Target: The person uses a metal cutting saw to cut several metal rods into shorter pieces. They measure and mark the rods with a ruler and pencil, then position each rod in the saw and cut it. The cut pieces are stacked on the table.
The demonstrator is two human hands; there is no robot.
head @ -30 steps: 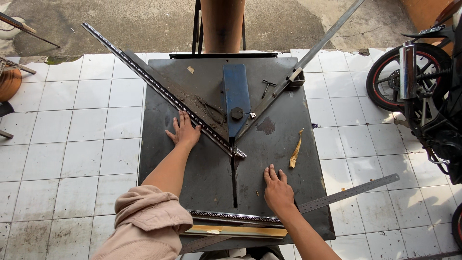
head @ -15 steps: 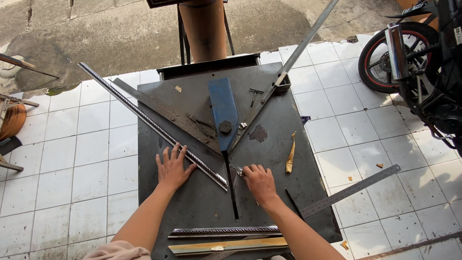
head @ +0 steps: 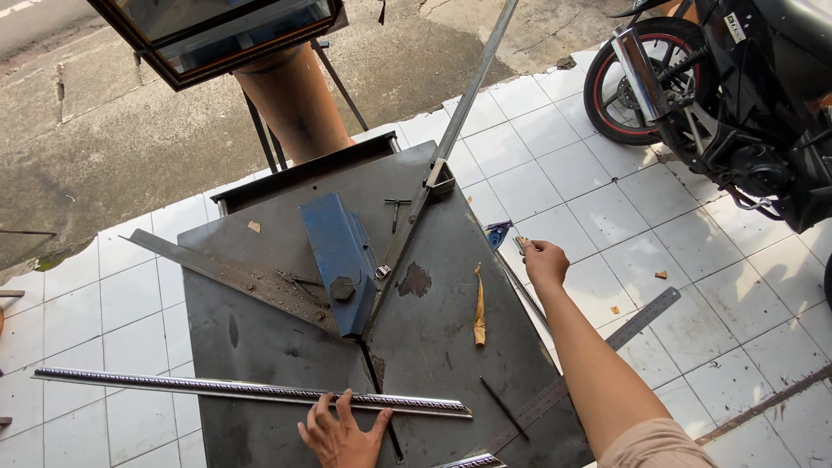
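Observation:
A dark metal work table (head: 260, 347) carries a blue metal block (head: 342, 260) where two long guide bars meet in a V. Across the table's near side lies a long ornate moulding strip (head: 251, 392). My left hand (head: 342, 429) rests flat with its fingers spread, the fingertips touching that strip. My right hand (head: 544, 260) reaches out to the table's right edge, its fingers curled around a small handle (head: 520, 243) beside a blue fitting (head: 498, 232).
A yellow-brown wood sliver (head: 478, 308), a thin black rod (head: 503, 407) and a steel ruler (head: 607, 347) lie on the table's right half. A motorcycle (head: 719, 104) stands on the tiles at right. An orange pillar (head: 295, 104) and a dark frame (head: 217, 35) are behind the table.
The moulding strip has come off the left guide bar and now lies across the near side. My right hand moved from the table's middle to its right edge. My left hand drew nearer.

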